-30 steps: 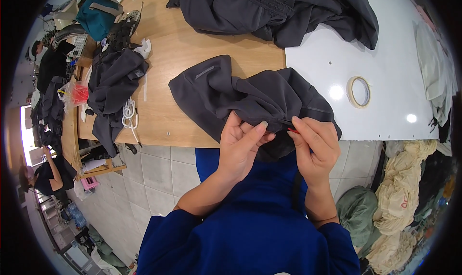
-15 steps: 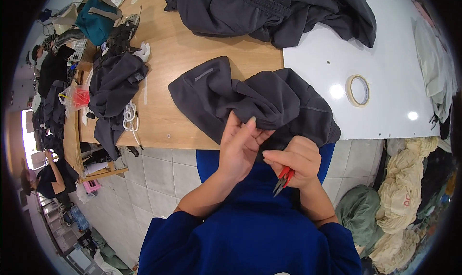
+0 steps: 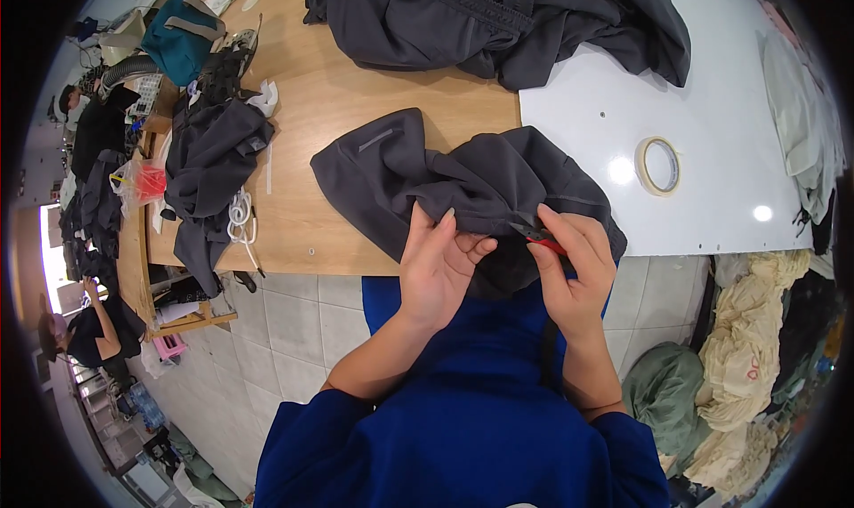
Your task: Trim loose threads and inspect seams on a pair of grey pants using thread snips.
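Observation:
A dark grey garment (image 3: 498,174) lies bunched at the table's near edge, partly hanging over it. My left hand (image 3: 434,275) is closed on a fold of its cloth, thumb and forefinger pinching the edge. Between the fingers and thumb of my right hand (image 3: 583,281) is a pair of red-handled thread snips (image 3: 548,240). Their dark blades point left, against or just over the cloth beside my left fingertips. Whether the blades touch the fabric I cannot tell.
Another dark grey garment (image 3: 391,28) lies at the far side. A tape roll (image 3: 644,172) rests on the white tabletop (image 3: 587,152). At left are more dark cloth (image 3: 209,152) and white cord (image 3: 238,219). Cream fabric (image 3: 734,348) is heaped at right. Other people are at far left.
My right hand has moved up to the garment and turned the snips from pointing down toward me to pointing left at the cloth. My left hand has shifted slightly left, still pinching the fold.

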A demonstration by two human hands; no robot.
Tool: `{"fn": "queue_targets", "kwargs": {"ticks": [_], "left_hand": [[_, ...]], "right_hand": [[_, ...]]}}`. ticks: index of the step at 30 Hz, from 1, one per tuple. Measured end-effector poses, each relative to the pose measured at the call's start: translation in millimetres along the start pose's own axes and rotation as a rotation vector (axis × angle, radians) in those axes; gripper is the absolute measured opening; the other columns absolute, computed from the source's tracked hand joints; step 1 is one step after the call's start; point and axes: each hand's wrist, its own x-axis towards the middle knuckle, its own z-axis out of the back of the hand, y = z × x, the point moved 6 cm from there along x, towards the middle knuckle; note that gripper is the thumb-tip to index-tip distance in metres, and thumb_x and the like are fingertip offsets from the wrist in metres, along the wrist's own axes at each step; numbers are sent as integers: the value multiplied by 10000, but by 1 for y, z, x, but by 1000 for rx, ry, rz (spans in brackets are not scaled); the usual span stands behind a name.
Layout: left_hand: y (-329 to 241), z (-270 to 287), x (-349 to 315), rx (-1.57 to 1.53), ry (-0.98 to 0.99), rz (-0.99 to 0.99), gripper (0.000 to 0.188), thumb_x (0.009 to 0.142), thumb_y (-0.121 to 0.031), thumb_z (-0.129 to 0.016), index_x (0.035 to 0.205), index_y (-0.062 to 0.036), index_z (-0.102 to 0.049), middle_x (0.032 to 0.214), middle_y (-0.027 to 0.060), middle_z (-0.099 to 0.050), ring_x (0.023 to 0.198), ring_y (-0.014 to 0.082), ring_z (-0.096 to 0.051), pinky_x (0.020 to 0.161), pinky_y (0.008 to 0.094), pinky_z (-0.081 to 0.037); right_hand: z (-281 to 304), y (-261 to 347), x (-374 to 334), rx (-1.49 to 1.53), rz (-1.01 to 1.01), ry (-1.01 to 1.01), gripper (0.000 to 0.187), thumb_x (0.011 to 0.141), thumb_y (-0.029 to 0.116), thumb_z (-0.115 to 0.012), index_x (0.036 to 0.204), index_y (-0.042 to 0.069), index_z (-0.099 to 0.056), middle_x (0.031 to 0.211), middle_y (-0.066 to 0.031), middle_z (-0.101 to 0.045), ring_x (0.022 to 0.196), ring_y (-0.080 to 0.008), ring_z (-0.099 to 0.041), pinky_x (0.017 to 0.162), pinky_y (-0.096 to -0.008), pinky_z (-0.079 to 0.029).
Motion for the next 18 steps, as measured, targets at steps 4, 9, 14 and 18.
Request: {"fn": "queue_targets", "kwargs": {"ticks": [4, 9, 14, 18], "left_hand": [[1, -1, -2, 34, -28, -13, 294, 975, -148, -308, 1259, -119, -376, 1127, 82, -583, 958, 164, -609, 815, 316, -506], [2, -1, -2, 56, 0, -29, 294, 975, -146, -305, 1260, -109, -368, 1137, 94, -578, 976, 178, -609, 815, 321, -507], [2, -1, -3, 62, 6, -35, 297, 975, -144, -302, 1264, -102, -361, 1143, 105, -574, 985, 187, -607, 818, 324, -506], [2, 0, -4, 85, -1, -36, 303, 975, -140, -300, 1269, -100, -357, 1149, 109, -571, 989, 190, -606, 823, 325, -505]], "right_hand": [[2, 11, 4, -179, 118, -38, 334, 644, 48, -738, 974, 70, -695, 791, -41, -586, 645, -174, -493, 564, -258, -384], [2, 15, 4, -242, 162, -42, 323, 628, 68, -747, 948, 80, -706, 775, -25, -585, 635, -164, -480, 553, -259, -373], [1, 17, 4, -256, 161, -44, 326, 621, 70, -750, 945, 84, -708, 775, -26, -589, 633, -164, -478, 551, -259, -375], [1, 16, 4, -258, 161, -36, 328, 618, 67, -751, 942, 88, -709, 771, -25, -591, 631, -163, -477, 549, -258, -375]]}}
